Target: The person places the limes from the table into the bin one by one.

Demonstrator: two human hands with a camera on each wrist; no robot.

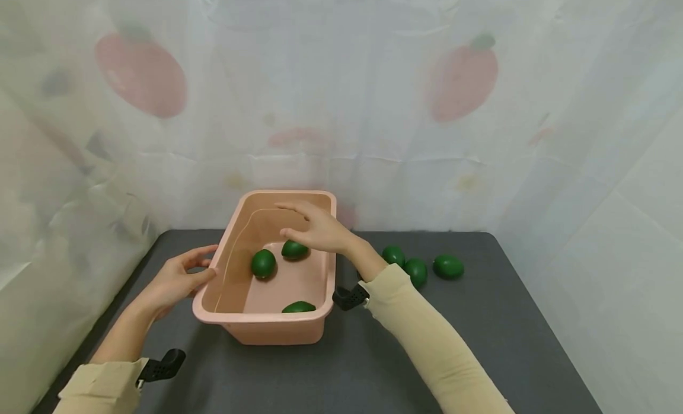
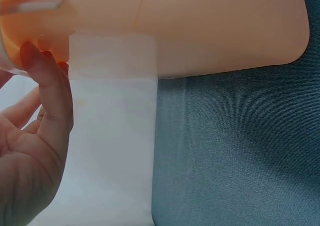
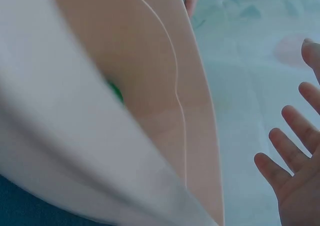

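— Looking at my hands first: what do you see?

— My right hand hangs over the pink tub, fingers spread and loose, holding nothing. One green avocado lies just under it, at 6 o'clock from the fingertips. My left hand rests against the tub's left rim at 9 o'clock, fingers relaxed, not gripping.

— Where are the other ones?

— A second avocado sits in the tub near the middle, and a third lies by the near wall at 6 o'clock. Three loose avocados wait on the dark table, at 3 o'clock from the tub.

— How would they feel?

— I think they are light, smooth and a bit slippery. They are round, so they could roll. I would wrap my fingers around the fat middle.

— Anything in the way?

— My own right sleeve passes close to the loose ones. The tub walls are tall, and the curtain hangs right behind at 12 o'clock.
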